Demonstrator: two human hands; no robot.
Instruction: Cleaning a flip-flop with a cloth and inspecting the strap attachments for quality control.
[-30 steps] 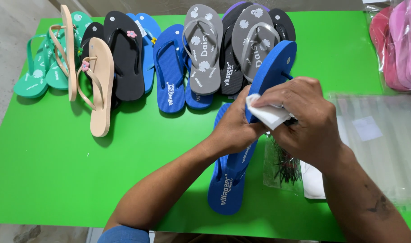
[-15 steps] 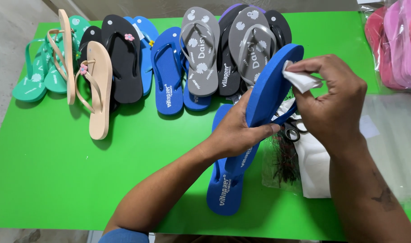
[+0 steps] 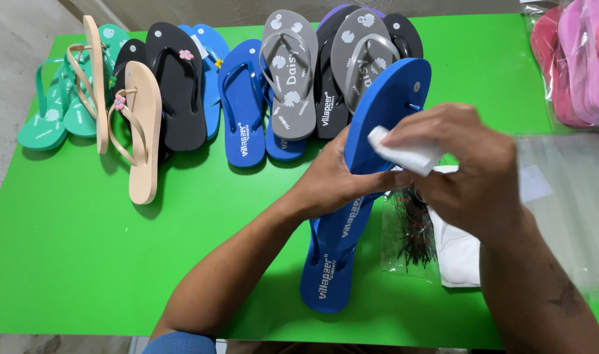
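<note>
My left hand [image 3: 335, 177] grips a blue flip-flop [image 3: 388, 108] by its lower edge and holds it tilted up, sole toward me. My right hand [image 3: 466, 164] pinches a folded white cloth [image 3: 404, 154] and presses it against that sole. A second blue flip-flop [image 3: 329, 262] lies flat on the green table [image 3: 77, 249] just below, strap side up.
Rows of flip-flops lie across the table's far side: teal [image 3: 50, 121], beige [image 3: 139, 131], black [image 3: 175, 85], blue [image 3: 244, 105] and grey [image 3: 289, 75]. A clear bag of small dark ties [image 3: 414, 229] and white sheets [image 3: 457, 252] lie under my right hand. Pink bagged flip-flops [image 3: 578, 59] sit far right.
My right hand has swept the white cloth down the raised flip-flop's sole from near its top toward the middle. The left hand keeps its grip.
</note>
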